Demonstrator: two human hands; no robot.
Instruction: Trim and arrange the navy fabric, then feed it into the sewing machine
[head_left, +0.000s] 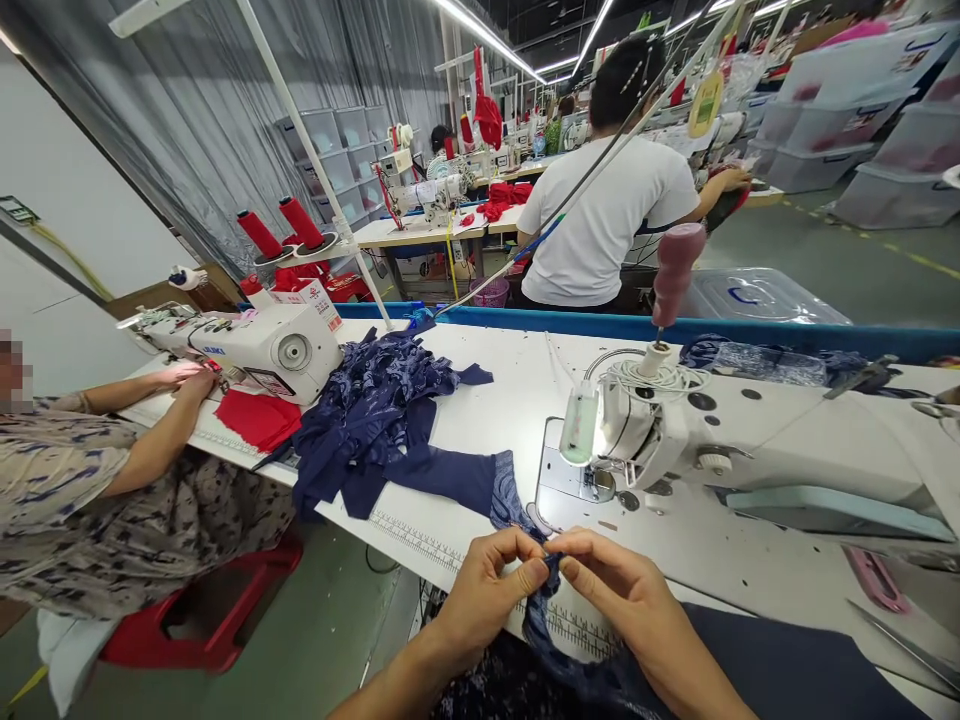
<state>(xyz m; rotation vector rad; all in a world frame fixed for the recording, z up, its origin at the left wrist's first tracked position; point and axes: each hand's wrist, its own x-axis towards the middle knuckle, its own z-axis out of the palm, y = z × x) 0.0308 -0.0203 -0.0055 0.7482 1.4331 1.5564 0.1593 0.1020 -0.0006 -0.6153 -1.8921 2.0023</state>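
A long workshop hall runs back under strip lights, with grey curtains on the left wall and rows of sewing stations. A person in a white shirt (607,215) sits at the next row with their back turned. The white counter (517,400) spans the foreground, edged in blue at its far side. On its right stands a white sewing machine (750,440) with a pink thread cone (675,265) above it. At the left end a second machine (255,345) is worked by a co-worker's hand (191,385) on red fabric (259,418). Between the two machines lies a heap of navy fabric pieces (375,410). A navy lace strip (551,575) trails from the heap's edge down off the counter's near edge. The left hand (487,590) and right hand (615,590) meet there, each grip closed to a narrow pinch of thumb and forefinger on the strip
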